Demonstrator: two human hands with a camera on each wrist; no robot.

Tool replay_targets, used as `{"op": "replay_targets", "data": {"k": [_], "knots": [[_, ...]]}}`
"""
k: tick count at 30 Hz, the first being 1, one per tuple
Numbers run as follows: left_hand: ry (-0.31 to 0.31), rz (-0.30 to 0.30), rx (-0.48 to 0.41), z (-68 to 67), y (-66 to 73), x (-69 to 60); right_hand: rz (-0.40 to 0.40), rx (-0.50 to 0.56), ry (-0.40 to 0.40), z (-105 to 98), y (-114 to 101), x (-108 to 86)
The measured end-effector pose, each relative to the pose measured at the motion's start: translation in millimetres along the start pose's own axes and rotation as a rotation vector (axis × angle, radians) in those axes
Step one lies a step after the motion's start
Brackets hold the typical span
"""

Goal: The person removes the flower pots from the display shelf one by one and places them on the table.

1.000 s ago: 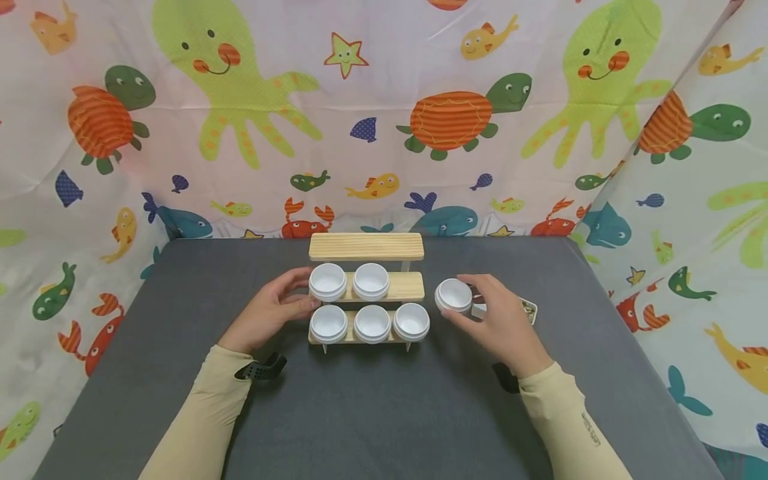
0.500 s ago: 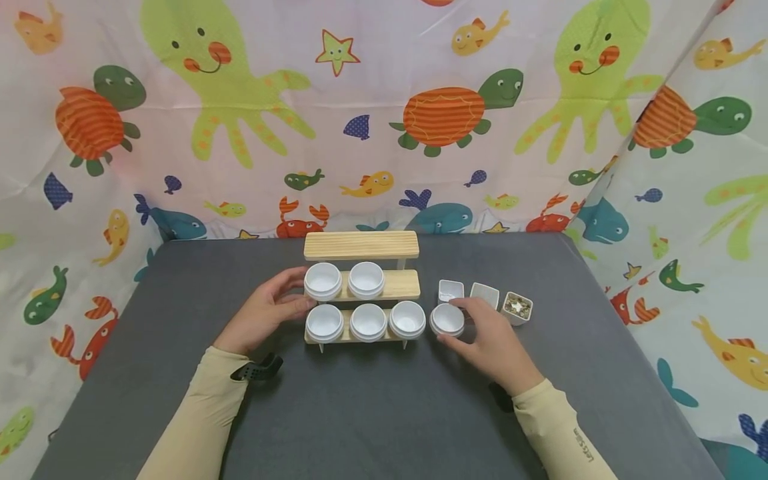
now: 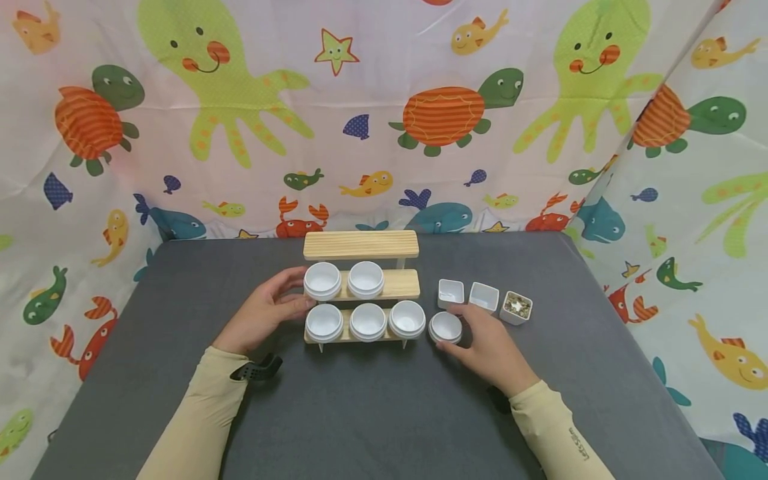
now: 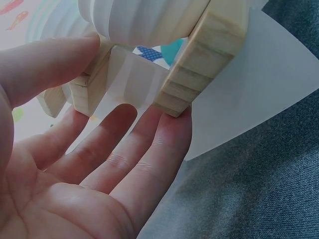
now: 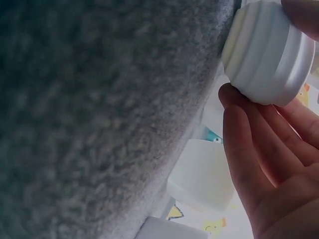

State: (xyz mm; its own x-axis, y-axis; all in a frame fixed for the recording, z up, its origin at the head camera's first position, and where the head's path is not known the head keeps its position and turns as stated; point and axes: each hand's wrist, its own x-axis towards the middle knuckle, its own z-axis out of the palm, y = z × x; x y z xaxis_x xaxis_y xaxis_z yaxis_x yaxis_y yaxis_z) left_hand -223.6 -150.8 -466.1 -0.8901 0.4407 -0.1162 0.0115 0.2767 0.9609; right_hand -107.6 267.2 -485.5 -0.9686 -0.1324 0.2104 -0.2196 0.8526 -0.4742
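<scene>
A small three-tier wooden display stand (image 3: 393, 285) stands mid-table in the head view. White round ridged pots sit on its lower two tiers, two on the middle tier and three on the bottom one. My left hand (image 3: 264, 310) is at the stand's left side; in the left wrist view its extended fingertips (image 4: 172, 122) touch the ends of the wooden shelves, and the thumb lies near a pot. My right hand (image 3: 489, 343) holds another white round pot (image 3: 445, 328) between thumb and fingers, at the cloth right of the stand. The pot's base appears to meet the cloth (image 5: 124, 99).
Behind the right hand stand two white square pots, one on the left (image 3: 451, 293) and one in the middle (image 3: 483, 297). Beside them is a square pot with speckled filling (image 3: 517, 308). Grey cloth (image 3: 360, 413) covers the table; a sea-animal curtain (image 3: 384, 100) hangs around it.
My right hand has brought the round pot toward the table's front and down beside the bottom tier, uncovering the square pots behind it. The left hand stays at the stand.
</scene>
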Motion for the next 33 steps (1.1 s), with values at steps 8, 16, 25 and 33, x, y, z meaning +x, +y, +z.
{"op": "replay_targets", "data": {"k": [8,16,25,33], "knots": [[-0.003,0.011,-0.011,0.9,2.0,-1.0,0.036,0.001,-0.029,0,0,-0.7],[-0.005,0.001,-0.013,-0.3,-0.3,1.3,0.037,0.006,-0.029,-1,2,0.1],[-0.005,0.003,-0.016,-1.0,-1.3,2.2,0.056,0.004,-0.061,-4,0,1.3],[-0.003,0.008,-0.016,-0.2,0.8,0.2,0.051,0.002,-0.066,-13,-1,2.8]]}}
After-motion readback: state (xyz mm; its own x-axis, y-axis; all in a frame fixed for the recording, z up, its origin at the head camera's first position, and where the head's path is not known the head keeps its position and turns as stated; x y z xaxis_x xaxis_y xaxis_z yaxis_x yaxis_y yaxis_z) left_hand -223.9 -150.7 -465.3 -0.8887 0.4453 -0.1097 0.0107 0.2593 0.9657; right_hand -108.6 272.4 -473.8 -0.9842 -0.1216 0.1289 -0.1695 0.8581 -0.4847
